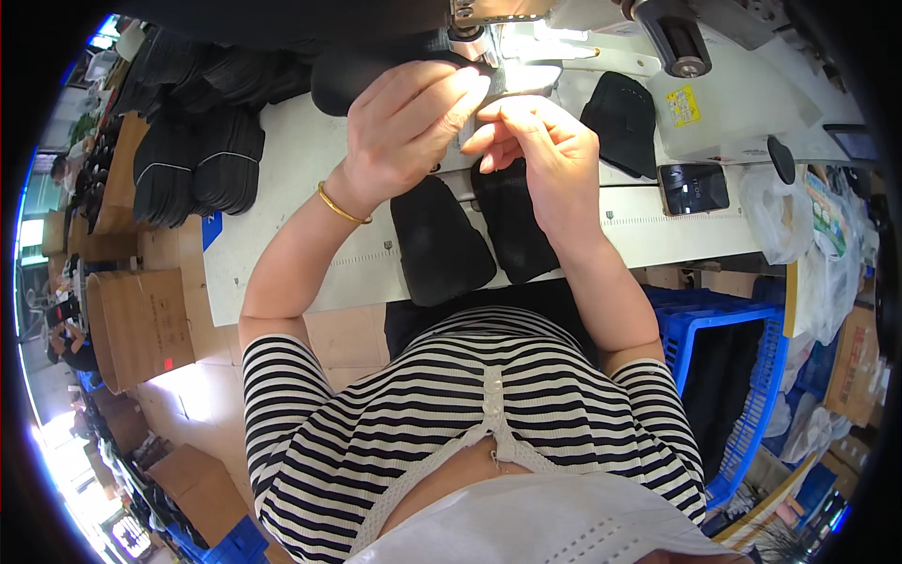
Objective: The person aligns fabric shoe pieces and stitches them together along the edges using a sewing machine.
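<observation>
Both my hands are raised close together in front of a sewing machine's needle area [470,38], under its bright lamp. My left hand [404,127], with a gold bangle at the wrist, has thumb and fingers pinched together; what they hold is too small to make out. The fingertips of my right hand [554,155] also close in a pinch, just beside the left ones, on something I cannot make out. Beneath my hands, two black insole-shaped fabric pieces [442,240] lie on the white table [329,263]. Another black piece [343,75] sits behind my left hand, near the machine.
Tied bundles of black pieces [227,169] are stacked at the left. A black stack [620,122] and a phone [693,188] lie at the right. A blue crate [775,376] stands below the table's right side; cardboard boxes [141,324] stand on the floor at left.
</observation>
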The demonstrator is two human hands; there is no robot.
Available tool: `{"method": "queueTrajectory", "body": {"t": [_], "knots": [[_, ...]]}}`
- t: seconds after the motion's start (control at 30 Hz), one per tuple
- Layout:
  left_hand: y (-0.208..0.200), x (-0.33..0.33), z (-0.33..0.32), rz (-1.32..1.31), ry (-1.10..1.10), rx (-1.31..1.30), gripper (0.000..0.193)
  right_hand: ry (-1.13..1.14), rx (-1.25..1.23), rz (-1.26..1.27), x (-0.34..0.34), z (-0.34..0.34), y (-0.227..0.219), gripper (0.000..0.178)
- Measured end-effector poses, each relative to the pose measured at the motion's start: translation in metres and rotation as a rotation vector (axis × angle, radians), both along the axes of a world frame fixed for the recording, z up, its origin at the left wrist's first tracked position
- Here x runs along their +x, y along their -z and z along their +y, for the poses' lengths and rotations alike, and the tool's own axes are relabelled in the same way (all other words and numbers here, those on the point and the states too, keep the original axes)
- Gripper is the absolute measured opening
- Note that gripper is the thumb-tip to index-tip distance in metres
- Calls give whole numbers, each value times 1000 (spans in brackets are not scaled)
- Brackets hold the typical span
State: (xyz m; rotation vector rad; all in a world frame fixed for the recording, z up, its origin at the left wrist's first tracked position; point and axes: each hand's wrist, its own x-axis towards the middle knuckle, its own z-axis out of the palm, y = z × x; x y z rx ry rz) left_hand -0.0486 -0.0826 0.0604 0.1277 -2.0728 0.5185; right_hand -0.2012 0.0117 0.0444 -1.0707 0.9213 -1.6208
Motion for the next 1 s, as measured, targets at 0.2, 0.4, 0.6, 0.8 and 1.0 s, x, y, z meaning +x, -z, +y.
{"method": "queueTrajectory", "body": {"t": [0.2,0.4,0.6,0.8,1.0], "knots": [[-3,-6,-10,38,-2,-53,27,6,11,37,-4,7,6,20],[-4,-9,3,5,-121,19,25,-33,27,22,-5,12,6,20],[-2,-17,6,18,-148,-14,25,-56,42,12,-1,14,4,20],[-7,-14,16,-50,-212,76,23,-65,50,15,2,16,8,20],[-9,-16,24,-70,-251,85,26,-98,42,19,4,19,12,20]]}}
